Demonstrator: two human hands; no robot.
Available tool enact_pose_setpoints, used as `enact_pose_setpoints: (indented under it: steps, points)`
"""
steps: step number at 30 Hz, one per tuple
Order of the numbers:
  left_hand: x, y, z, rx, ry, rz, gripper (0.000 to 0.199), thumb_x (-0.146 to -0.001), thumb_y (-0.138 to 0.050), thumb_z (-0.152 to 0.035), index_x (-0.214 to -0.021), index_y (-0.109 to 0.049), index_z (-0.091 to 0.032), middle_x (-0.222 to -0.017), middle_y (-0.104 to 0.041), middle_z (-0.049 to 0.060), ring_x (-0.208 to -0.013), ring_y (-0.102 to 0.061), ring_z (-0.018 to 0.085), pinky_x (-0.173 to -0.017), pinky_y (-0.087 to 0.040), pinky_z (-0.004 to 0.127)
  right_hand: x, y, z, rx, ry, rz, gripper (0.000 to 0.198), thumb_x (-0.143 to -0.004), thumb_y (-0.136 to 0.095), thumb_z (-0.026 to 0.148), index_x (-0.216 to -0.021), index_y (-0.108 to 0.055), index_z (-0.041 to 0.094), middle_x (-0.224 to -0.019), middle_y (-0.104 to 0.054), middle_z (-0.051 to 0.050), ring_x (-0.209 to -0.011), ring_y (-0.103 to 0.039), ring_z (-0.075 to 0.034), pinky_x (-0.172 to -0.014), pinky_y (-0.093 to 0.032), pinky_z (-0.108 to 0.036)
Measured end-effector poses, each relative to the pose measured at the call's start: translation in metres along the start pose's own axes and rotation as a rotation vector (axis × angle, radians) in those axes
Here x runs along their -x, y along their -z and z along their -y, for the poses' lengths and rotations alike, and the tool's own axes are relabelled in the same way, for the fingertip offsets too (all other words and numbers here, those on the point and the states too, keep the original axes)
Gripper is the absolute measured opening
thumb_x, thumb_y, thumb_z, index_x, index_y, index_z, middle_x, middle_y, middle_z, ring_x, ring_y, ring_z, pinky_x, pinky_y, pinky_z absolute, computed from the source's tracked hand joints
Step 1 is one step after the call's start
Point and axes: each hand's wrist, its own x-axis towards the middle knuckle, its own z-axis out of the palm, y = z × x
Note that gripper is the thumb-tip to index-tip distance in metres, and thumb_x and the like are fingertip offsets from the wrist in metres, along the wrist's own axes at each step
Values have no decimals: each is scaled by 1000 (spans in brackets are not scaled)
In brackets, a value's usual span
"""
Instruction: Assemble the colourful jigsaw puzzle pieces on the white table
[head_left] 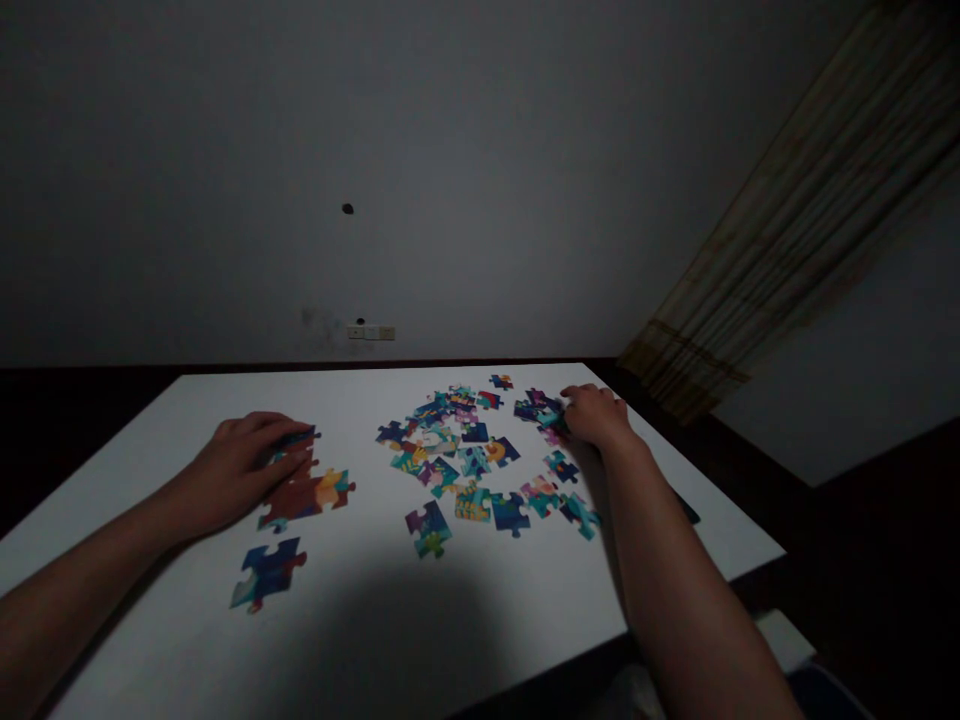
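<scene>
Has a joined puzzle section (304, 495) toward the left edge of the table (345, 400), laying the left hand (244, 460) over it, fingers bent; cannot tell whether gripping. Shows a smaller joined group (270, 572) just beside, closer to the near edge, and loose pieces (474, 461) across the middle. Curls the right hand (596, 412) at a dark cluster (534, 402) near the far right corner; cannot tell whether gripping. Shows a socket panel (371, 332) beyond the far edge.

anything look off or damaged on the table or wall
The wall looks marked: a dark spot, perhaps a hole, sits well above the socket plate, and grey smudges lie left of that plate, odd on an otherwise plain surface. On the table, the loose puzzle pieces show no obvious damage.
</scene>
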Motion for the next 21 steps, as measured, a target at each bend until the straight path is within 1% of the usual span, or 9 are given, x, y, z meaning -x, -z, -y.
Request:
enact_pose_setpoints:
  steps: [3, 6, 10, 11, 13, 15, 17, 19, 21]
  points:
    - [0, 0, 2, 31, -10, 11, 46, -86, -43, -54, -121, -59, -28, -122, -56, 7, -112, -48, 29, -99, -36, 45, 0, 1, 1, -6, -10, 44, 42, -84, -47, 34, -121, -61, 22, -120, -58, -17, -115, -45, -39, -90, -34, -57]
    - [1, 3, 0, 58, -11, 8, 47, -85, -45, -55, -120, -61, -28, -122, -56, 7, -113, -48, 31, -100, -35, 46, 1, 2, 4, -23, 2, 63, 49, -81, -53, 47, -122, -61, 22, -115, -61, -16, -114, -45, -40, -90, -33, -56]
    - [4, 7, -4, 67, -1, 20, 48, -86, -44, -55, -121, -60, -27, -123, -55, 8, -113, -48, 30, -100, -35, 45, 4, 6, 7, -56, 35, 90, 48, -79, -55, 52, -117, -64, 25, -111, -64, -14, -112, -46, -40, -90, -32, -56]
    - [4, 7, -4, 67, -5, 21, 48, -87, -43, -54, -122, -59, -26, -123, -55, 8, -113, -48, 29, -100, -35, 44, 5, 8, 9, -60, 52, 79, 46, -79, -56, 53, -115, -65, 25, -111, -64, -14, -112, -47, -40, -90, -32, -56]
    - [5, 7, -4, 65, -9, 11, 48, -87, -43, -54, -122, -59, -26, -122, -55, 8, -112, -48, 29, -100, -35, 43, 9, 13, 18, -76, 97, -19, 45, -82, -55, 52, -115, -65, 24, -115, -62, -14, -113, -46, -39, -91, -32, -54]
    - [5, 5, -3, 64, -12, -4, 48, -87, -43, -55, -121, -60, -26, -121, -55, 7, -111, -48, 28, -99, -36, 42, 13, 17, 35, -122, 196, -164, 42, -87, -49, 47, -118, -62, 22, -121, -59, -13, -116, -44, -35, -93, -32, -50]
    - [5, 2, -1, 63, -15, -15, 48, -86, -44, -55, -120, -60, -26, -120, -56, 7, -110, -49, 27, -98, -37, 41, 18, 20, 59, -190, 361, -226, 38, -92, -43, 40, -122, -59, 23, -124, -58, -10, -117, -44, -30, -95, -32, -45]
    - [5, 1, 0, 65, -23, -21, 48, -86, -44, -56, -120, -60, -26, -120, -55, 7, -109, -48, 27, -97, -37, 41, 22, 18, 84, -238, 516, -191, 36, -94, -42, 35, -125, -57, 24, -123, -58, -8, -116, -45, -26, -95, -33, -41]
    - [6, -1, 1, 72, -24, -28, 47, -87, -45, -56, -120, -60, -26, -119, -55, 7, -108, -48, 26, -96, -37, 41, 24, 12, 108, -236, 604, -133, 37, -92, -45, 32, -127, -55, 24, -123, -59, -9, -116, -45, -26, -96, -33, -39]
